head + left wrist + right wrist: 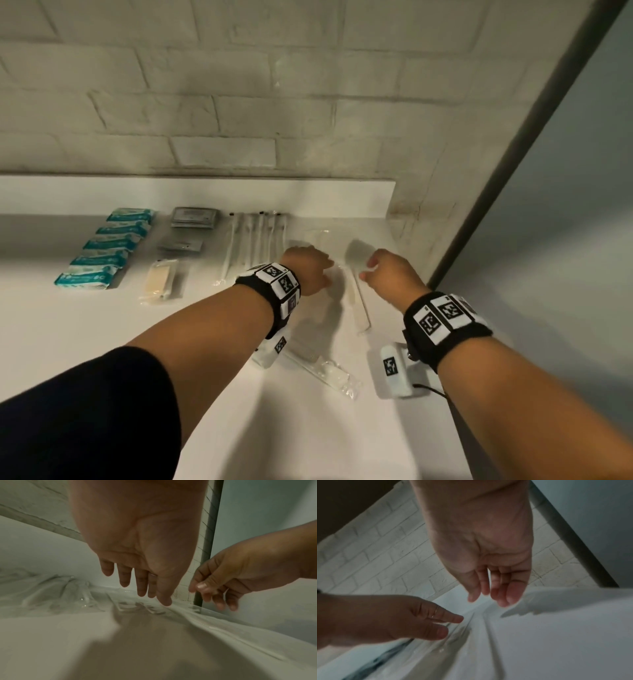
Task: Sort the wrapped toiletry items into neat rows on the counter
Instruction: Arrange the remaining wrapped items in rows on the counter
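Both forearms are bare. Each wrist wears a black band [274, 291] carrying white squares with black codes, with a white camera box [392, 371] beneath. The left upper arm has a dark sleeve [85, 411]. A thin ring [435, 612] circles one left finger.

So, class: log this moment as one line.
left hand: open, thumb on clear-wrapped white packet | right hand: open, above white counter | teal packets: rowed

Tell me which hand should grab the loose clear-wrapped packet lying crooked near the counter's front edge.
Left, probably. The loose clear-wrapped packet lies just under the left wrist, so the left hand only has to draw back. The right hand hovers open over another long packet near the wall.
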